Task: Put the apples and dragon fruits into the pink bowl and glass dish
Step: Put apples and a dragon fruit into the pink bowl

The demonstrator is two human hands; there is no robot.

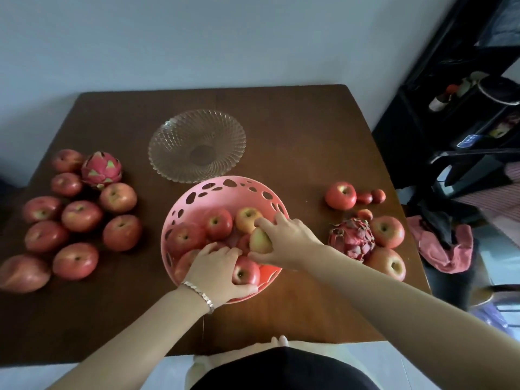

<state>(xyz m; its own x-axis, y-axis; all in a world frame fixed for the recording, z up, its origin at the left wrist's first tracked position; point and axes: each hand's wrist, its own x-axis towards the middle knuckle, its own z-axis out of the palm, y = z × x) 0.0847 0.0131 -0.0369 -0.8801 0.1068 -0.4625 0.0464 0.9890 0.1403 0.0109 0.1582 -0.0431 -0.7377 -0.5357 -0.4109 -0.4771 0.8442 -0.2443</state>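
The pink bowl (225, 190) with cut-out holes stands mid-table and holds several red apples (218, 223). My left hand (216, 270) grips a red apple (245, 273) at the bowl's near rim. My right hand (284, 239) holds a yellowish apple (260, 240) inside the bowl. Behind the bowl sits the glass dish (197, 144), with nothing in it. Several apples (81, 216) and a dragon fruit (102, 168) lie at the left. To the right lie another dragon fruit (353, 239) and three apples (387, 230).
Small red fruits (371, 196) lie beside the far right apple (340, 195). The brown table (295, 130) meets a pale wall at the back. A black shelf unit (464, 108) and pink cloth (439, 246) stand off the right edge.
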